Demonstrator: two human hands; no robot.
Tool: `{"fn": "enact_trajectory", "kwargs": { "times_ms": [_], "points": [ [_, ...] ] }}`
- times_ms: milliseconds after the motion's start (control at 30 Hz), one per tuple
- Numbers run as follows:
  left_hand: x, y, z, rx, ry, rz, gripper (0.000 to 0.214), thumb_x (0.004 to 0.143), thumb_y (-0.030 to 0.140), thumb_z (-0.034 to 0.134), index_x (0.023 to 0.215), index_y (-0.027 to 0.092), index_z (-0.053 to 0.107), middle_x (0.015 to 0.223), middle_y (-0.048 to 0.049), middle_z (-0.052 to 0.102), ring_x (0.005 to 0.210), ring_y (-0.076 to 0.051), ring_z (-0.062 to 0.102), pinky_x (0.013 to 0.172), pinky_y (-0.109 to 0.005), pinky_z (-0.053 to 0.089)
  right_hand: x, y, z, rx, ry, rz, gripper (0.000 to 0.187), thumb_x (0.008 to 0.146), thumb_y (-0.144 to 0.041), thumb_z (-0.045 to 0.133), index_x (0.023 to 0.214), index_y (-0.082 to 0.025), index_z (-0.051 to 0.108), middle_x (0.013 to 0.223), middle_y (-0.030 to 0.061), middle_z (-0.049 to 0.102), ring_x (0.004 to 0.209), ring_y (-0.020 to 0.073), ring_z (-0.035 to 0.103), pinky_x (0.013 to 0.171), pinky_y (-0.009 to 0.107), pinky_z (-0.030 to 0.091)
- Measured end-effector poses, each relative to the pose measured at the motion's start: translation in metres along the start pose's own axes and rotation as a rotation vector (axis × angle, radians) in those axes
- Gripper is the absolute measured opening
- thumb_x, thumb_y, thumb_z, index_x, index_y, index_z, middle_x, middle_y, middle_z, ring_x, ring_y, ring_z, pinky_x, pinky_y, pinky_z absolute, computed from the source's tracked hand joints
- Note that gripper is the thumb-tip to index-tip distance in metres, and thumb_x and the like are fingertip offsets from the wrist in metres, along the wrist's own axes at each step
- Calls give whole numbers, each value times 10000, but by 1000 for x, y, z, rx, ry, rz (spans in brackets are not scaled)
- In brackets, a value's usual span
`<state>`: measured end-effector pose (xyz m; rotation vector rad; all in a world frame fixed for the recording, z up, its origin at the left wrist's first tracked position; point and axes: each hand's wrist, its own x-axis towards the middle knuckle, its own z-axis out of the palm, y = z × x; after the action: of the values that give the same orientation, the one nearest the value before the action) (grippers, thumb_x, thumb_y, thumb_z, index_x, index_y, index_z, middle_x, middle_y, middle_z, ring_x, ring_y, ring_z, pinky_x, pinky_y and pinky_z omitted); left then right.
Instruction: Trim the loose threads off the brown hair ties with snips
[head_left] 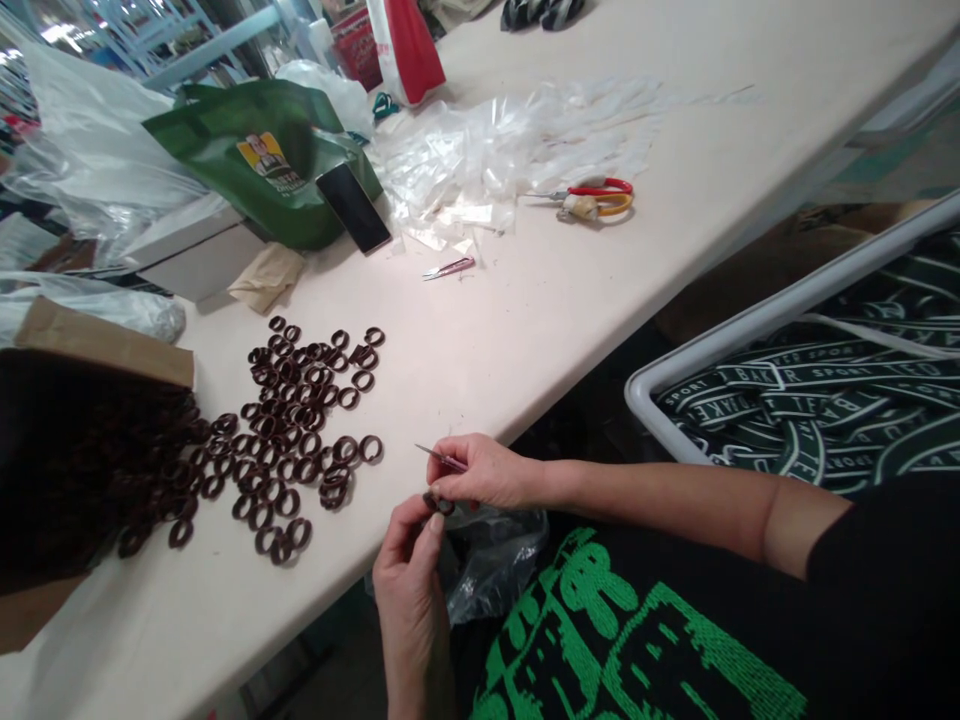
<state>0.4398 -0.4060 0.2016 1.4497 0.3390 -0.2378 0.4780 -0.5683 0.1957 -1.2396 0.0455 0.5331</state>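
Observation:
Between the thumb and forefinger of my left hand (412, 560) is a small dark brown ring (444, 505), held just off the table's front edge. My right hand (484, 472) meets it there, closed around a pair of thread snips (451, 461) whose pointed blade sticks out to the left. The fingertips of both hands come together at the ring, so part of it is covered. Many similar brown rings (300, 415) lie loose on the table (480, 340), spilling from a cardboard box (105, 340) tipped on its side at the left.
A second pair of snips (450, 268) and red-and-yellow-handled scissors (596, 198) lie farther back. Behind them are clear plastic bags (510, 140), a phone (354, 208) and a green pouch (262, 160). At right stands a grey-rimmed bin (750, 318) of printed dark straps.

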Motion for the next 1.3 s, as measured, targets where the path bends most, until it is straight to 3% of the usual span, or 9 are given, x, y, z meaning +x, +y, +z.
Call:
{"fn": "enact_trajectory", "kwargs": {
  "times_ms": [100,300,467,600,733,967,1300],
  "points": [
    [-1,1,5,-40,38,5,289,668,319,851,915,193,771,1087,-50,752,1100,-198,645,1044,-323,433,-1,1,3,-100,52,-59,83,735,-163,633,812,-151,604,650,-52,567,569,67,471,513,170,382],
    [1,1,11,-166,134,-22,299,564,323,897,794,185,764,843,-22,765,833,-161,699,863,-286,522,-8,-2,1,-293,91,-158,79,793,-221,646,808,-150,616,695,-33,576,646,93,498,583,194,395],
    [5,0,10,-193,183,-43,321,514,313,914,758,178,756,798,-9,750,746,-129,680,774,-246,533,-21,-5,-13,-697,135,-366,310,968,-384,474,827,-148,617,724,5,586,666,121,496,634,241,378],
    [5,0,12,-187,197,-34,321,515,320,909,756,172,758,814,-14,751,773,-131,677,778,-241,531,-27,2,-18,-1010,181,-559,236,945,-323,498,848,-145,619,806,45,634,710,145,532,644,257,380],
    [3,-2,14,-129,191,-7,294,568,318,885,793,177,757,838,-20,760,810,-149,682,818,-268,527,-30,7,-16,-1195,199,-665,238,926,-344,516,826,-150,611,790,40,624,656,142,527,581,258,358],
    [-2,-6,7,102,127,64,273,684,338,830,898,185,758,892,-19,764,824,-162,678,822,-282,521,-27,8,-16,-1332,236,-777,310,975,-375,446,817,-157,598,773,31,605,581,129,481,522,268,293],
    [-2,-7,7,192,73,111,258,724,359,800,896,173,748,897,-34,752,831,-171,667,834,-295,524,-28,8,-18,-1332,219,-775,321,987,-365,430,813,-158,603,774,36,606,588,124,480,533,273,273]
  ]
}}
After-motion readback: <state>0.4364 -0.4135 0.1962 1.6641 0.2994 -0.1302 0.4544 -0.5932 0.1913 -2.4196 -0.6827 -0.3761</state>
